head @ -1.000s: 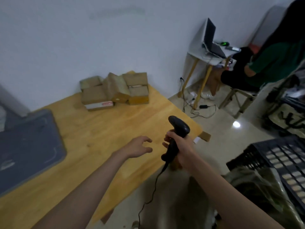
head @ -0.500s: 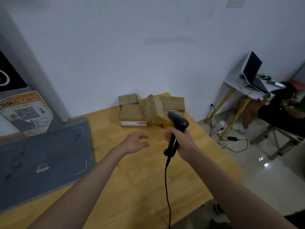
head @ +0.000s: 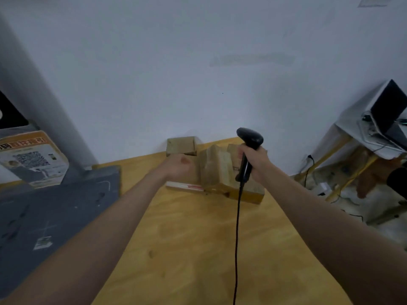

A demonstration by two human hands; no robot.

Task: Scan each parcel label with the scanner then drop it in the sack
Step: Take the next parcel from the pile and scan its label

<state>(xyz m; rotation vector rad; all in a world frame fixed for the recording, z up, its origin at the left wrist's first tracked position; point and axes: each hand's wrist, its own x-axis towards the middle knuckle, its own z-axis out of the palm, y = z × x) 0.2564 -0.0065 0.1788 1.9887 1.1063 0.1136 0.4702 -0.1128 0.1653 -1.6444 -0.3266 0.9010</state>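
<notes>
Right now the right hand (head: 253, 162) is wrapped round the grip of the black pistol-shaped barcode scanner (head: 247, 155), fingers curled tight on the handle, scanner head up and pointing left. Its thin black cable (head: 237, 238) hangs straight down over the light wooden tabletop (head: 198, 249).

L hand (head: 179, 167) is over the pile of brown cardboard parcels (head: 217, 170), at the pile's left side — fingers look curled in, but can't tell if they're gripping a box or just resting on it; blur + the back of the hand hide the tips.

Parcels sit at the far edge of the table against the white wall (head: 198, 73). One stands tilted in the middle, one small box (head: 181, 145) is behind the L hand, and a flat one with a red-and-white label edge (head: 187, 186) lies beneath it.

Dark grey mat (head: 44, 216) covers the table's left part. Orange-and-white printed card w/ QR code (head: 30, 158) leans near the wall at left. Small white side table with laptop (head: 378, 126) at far right — well apart from the parcels.
</notes>
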